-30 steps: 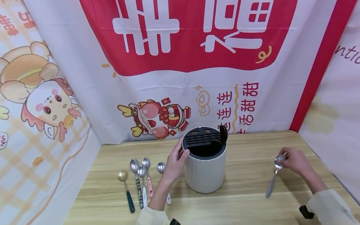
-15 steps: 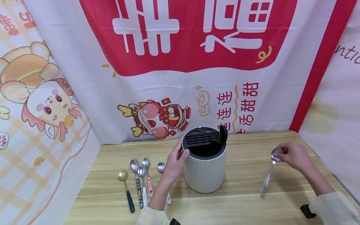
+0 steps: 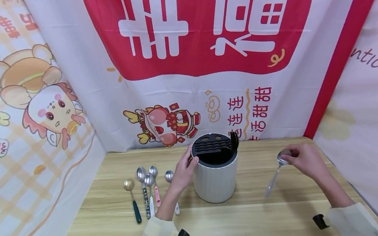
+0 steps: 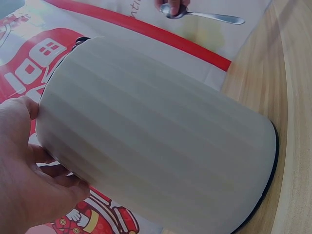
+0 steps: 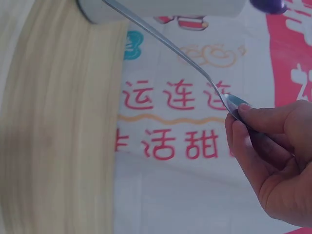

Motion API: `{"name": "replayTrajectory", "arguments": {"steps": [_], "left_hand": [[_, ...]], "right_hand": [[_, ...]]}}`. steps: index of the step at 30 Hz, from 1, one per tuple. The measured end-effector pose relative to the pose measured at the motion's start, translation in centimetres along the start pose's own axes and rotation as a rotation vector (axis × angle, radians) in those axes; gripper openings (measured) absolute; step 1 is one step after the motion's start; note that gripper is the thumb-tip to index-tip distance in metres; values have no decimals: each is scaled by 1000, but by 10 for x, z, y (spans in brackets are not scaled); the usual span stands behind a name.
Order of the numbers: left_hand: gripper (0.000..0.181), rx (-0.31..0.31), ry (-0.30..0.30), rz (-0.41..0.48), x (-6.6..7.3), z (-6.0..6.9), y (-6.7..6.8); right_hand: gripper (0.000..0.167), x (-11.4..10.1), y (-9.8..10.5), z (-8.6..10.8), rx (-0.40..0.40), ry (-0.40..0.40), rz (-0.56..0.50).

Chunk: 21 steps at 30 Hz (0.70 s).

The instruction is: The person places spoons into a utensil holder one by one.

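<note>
Right hand (image 3: 305,158) is pinching metal spoon (image 3: 272,183) by bowl | long axis is slanting down-left from that hand | utensil holder (image 3: 216,181) is standing left, left hand (image 3: 183,171) nearer, gripping its rim

right hand (image 5: 280,158) at lower right of frame pinches a metal spoon (image 5: 183,58) by its bowl, handle slanting to upper left and passing in front of a pale container (image 5: 195,7) cut off by the top edge; wood tabletop (image 5: 58,122) down left side, white cloth (image 5: 195,190) with red characters at centre.
</note>
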<state>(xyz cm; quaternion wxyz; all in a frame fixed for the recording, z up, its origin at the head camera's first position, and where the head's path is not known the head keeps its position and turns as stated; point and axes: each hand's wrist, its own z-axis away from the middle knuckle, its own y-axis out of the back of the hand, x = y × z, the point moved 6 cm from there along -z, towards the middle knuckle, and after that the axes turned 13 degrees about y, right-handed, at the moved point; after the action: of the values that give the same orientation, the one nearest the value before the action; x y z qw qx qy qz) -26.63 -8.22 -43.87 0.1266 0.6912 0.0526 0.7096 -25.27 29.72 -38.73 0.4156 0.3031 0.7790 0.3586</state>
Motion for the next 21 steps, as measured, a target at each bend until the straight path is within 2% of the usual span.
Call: {"name": "replayTrajectory", "arguments": {"steps": [10,16,21], "left_hand": [[62,-25,-6,3,0,0,-2],[61,-28,-9,1,1,0,-3],[60,-22,-13,3,1,1,-3]], "right_hand": [[8,-37,16,-9,127,102,31],[5,-48,20,-11,133,66,46],[9,-57,24,-15,127,45,40]]}}
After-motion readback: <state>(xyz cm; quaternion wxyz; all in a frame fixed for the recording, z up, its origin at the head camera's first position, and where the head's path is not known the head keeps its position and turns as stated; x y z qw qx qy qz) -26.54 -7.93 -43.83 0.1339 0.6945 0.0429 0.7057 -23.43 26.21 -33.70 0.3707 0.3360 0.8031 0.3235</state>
